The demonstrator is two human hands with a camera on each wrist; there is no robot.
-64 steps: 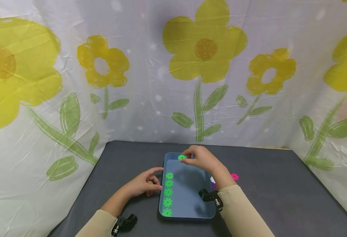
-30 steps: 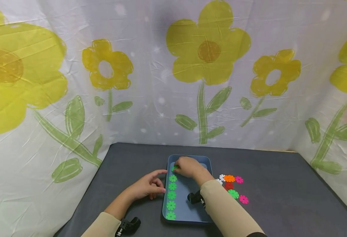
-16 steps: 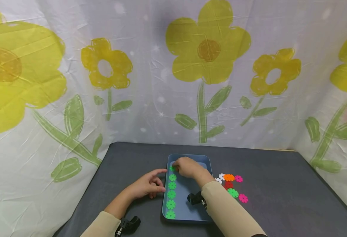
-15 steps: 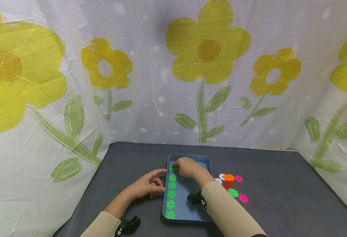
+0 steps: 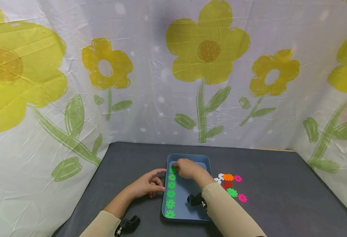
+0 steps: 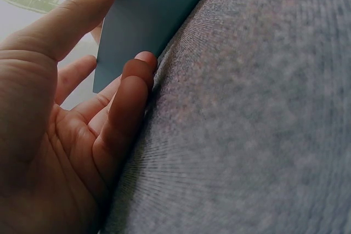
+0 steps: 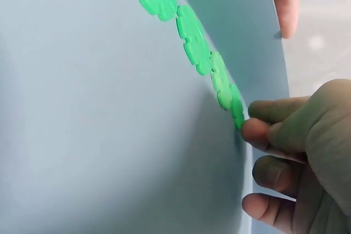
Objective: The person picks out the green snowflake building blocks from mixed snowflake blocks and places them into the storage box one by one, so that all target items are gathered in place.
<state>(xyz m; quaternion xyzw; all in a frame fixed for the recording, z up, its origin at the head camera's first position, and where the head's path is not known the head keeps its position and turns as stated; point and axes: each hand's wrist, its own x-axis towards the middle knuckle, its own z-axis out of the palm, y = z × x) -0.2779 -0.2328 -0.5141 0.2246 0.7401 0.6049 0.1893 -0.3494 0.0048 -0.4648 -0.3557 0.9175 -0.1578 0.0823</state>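
Green disc (image 5: pixel 172 170), pinched by right-hand fingers (image 7: pixel 255 132), could skew its row (image 5: pixel 171 194) if shoved, left-hand fingers (image 5: pixel 157 171) spread against the tray (image 5: pixel 191 212).

Dark grey table (image 5: pixel 280 184) carries blue tray (image 5: pixel 191 204) touching left hand (image 5: pixel 146 184), and loose coloured notched discs (image 5: pixel 228 184) to the right of right hand (image 5: pixel 187 168).

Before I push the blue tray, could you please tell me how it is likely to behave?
The tray looks stiff, since its wall runs straight. Being broad and low, it would probably slide rather than tip. The green pieces lie flat inside, so they might shift.
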